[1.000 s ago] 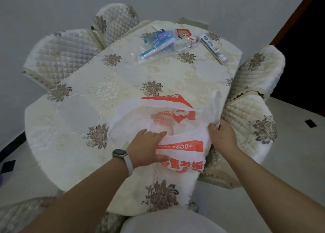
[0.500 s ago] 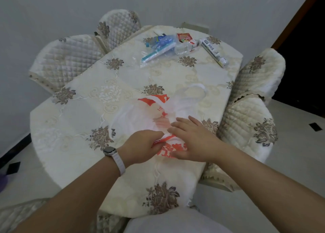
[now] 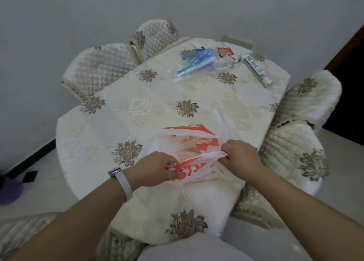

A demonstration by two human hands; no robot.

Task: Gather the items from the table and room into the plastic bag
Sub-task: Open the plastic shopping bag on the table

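Note:
A white plastic bag [image 3: 194, 142] with red print lies on the near part of the table [image 3: 149, 107]. My left hand [image 3: 155, 168] pinches the bag's near edge on the left, and my right hand [image 3: 240, 152] pinches the same edge on the right, stretching it between them. At the table's far end lie a clear packet holding blue items and a toothbrush [image 3: 195, 63], a red snack packet [image 3: 224, 52], a small clear bottle [image 3: 226, 62] and a long toothpaste box [image 3: 257, 70].
Quilted chairs stand around the table: two at the far left [image 3: 98, 67], two at the right [image 3: 295, 146]. A grey wall rises behind. A dark doorway [image 3: 350, 83] lies at the far right. A purple object [image 3: 7, 190] sits on the floor at left.
Both hands shifted from pressing the bag flat to pinching its near edge and pulling it apart sideways. The bag's mouth has lifted and one handle stands up.

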